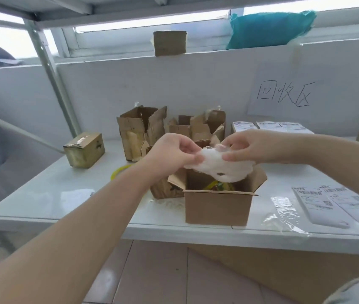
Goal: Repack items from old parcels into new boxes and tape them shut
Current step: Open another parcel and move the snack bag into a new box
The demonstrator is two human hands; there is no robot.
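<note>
An open new cardboard box (218, 208) stands near the front edge of the white table (49, 194), with something yellow and green showing inside it. Directly above the box I hold a white bubble-wrapped bundle (222, 166) with both hands. My left hand (173, 153) pinches its left end. My right hand (255, 145) pinches its top right. Several torn old parcels (141, 132) stand open behind the box, and another old box (165, 189) sits against its left side.
A taped small parcel (84, 149) sits at the left of the table. A yellow tape roll (120, 171) peeks out behind my left forearm. Shipping labels (336, 201) and clear plastic film (283, 211) lie at right. More labels (272, 126) lie by the back wall.
</note>
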